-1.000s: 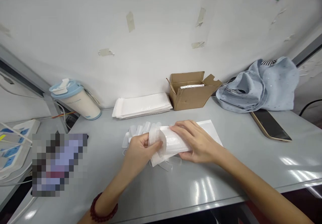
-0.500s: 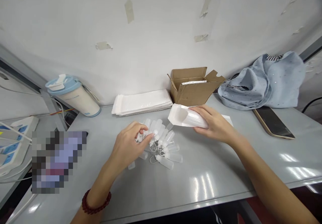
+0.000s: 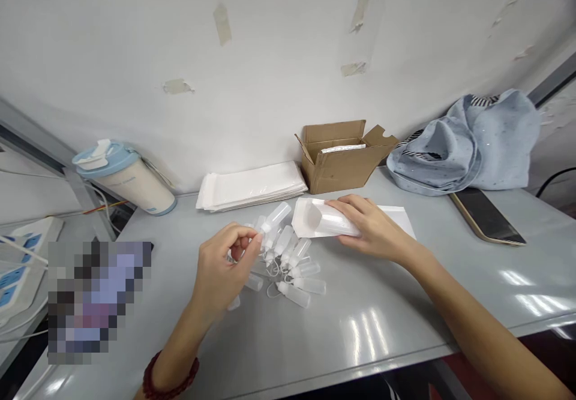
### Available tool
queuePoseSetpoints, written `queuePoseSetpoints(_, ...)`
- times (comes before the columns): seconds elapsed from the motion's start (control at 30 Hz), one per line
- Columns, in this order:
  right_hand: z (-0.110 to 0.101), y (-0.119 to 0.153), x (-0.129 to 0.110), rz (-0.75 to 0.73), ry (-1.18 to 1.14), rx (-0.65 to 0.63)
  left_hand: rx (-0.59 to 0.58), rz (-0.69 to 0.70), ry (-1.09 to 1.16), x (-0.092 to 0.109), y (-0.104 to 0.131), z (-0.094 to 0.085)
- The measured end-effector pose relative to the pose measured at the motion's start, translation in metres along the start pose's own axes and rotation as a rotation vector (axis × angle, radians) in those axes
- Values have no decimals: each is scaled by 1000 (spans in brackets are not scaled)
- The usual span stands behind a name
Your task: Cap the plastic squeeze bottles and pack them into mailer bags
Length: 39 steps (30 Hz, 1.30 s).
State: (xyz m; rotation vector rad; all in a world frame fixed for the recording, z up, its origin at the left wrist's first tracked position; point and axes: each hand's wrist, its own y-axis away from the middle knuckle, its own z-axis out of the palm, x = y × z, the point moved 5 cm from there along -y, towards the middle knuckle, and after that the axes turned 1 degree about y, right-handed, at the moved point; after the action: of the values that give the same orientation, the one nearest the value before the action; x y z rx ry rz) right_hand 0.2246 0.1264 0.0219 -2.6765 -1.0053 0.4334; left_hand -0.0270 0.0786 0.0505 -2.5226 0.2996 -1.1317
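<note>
My left hand (image 3: 227, 262) pinches a small translucent plastic bottle (image 3: 278, 215) by its white cap end, the bottle's body pointing up and right. Below it on the table lies a loose heap of similar bottles (image 3: 294, 294), several with white looped cap straps. To the right, my right hand (image 3: 371, 223) is wrapped around a white padded envelope (image 3: 306, 219). The envelope's mouth gapes toward the heap, and its body bulges under the fingers. Its contents cannot be made out.
Behind the bottles lies a stack of white envelopes (image 3: 252, 185), beside an open cardboard box (image 3: 344, 169) with something white inside. A tumbler (image 3: 128, 178) stands at the left, near a power strip (image 3: 22, 262). Blue cloth (image 3: 463, 142) and a phone (image 3: 488, 217) sit at the right.
My left fingers have closed on one bottle and lifted its body above the heap. The envelope in my right hand has shifted slightly left and down, its mouth still facing left.
</note>
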Motion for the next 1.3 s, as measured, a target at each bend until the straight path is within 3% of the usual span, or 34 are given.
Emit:
queuePoseSetpoints(0.17, -2, 1, -12, -42, -40, -7, -86, 99, 89, 7, 2, 12)
queuePoseSetpoints(0.43, -1, 1, -32, -117, -97, 4, 26, 175, 174, 9, 10, 34)
queuePoseSetpoints(0.53, -2, 0, -30, -105, -134, 19, 21, 97, 159, 6, 7, 27)
queuePoseSetpoints(0.67, -11, 0, -17, -19, -192, 90, 54, -136, 32, -12, -3, 3)
queuePoseSetpoints(0.73, -15, 0, -9, 31, -207, 131, -25, -260, -62, -25, -7, -4)
queuePoseSetpoints(0.87, -16, 0, -1, 79, -153, 142, -397, -413, -151, -42, -6, -1)
queuePoseSetpoints(0.93, -12, 0, -1, 67, -109, 124, -503, -442, -140, -43, -3, 2)
queuePoseSetpoints(1.3, -4, -1, -4, 23, -44, 98, -496, -453, -98, -37, 0, 6)
